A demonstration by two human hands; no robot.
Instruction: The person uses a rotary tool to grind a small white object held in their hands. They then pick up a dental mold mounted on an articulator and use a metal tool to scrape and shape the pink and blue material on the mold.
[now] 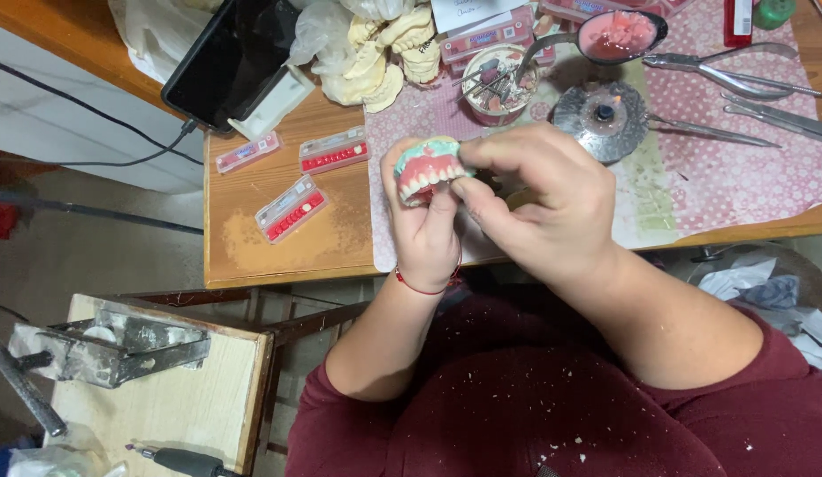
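While the left hand (pixel 426 237) closes its grip around a denture model (pixel 426 170) with pink gums and white teeth, the right hand (pixel 539 196) pinches the model's edge with thumb and fingers. The model is held just above the wooden tabletop (pixel 252 221), near the patterned pink cloth (pixel 738 168).

The left hand (pixel 426 231) covers the underside of the denture (pixel 426 170), and the right hand (pixel 536 199) hides its far end along with whatever the fingertips pinch against it. A phone (pixel 225 55) at the desk's (pixel 252 256) back-left edge runs out of the top of the picture. Pliers (pixel 738 75) near the right edge are cut off (handles unseen). Contents of the cup (pixel 499 84) are too small to tell. A metal clamp (pixel 110 344) on the side table is blurred.
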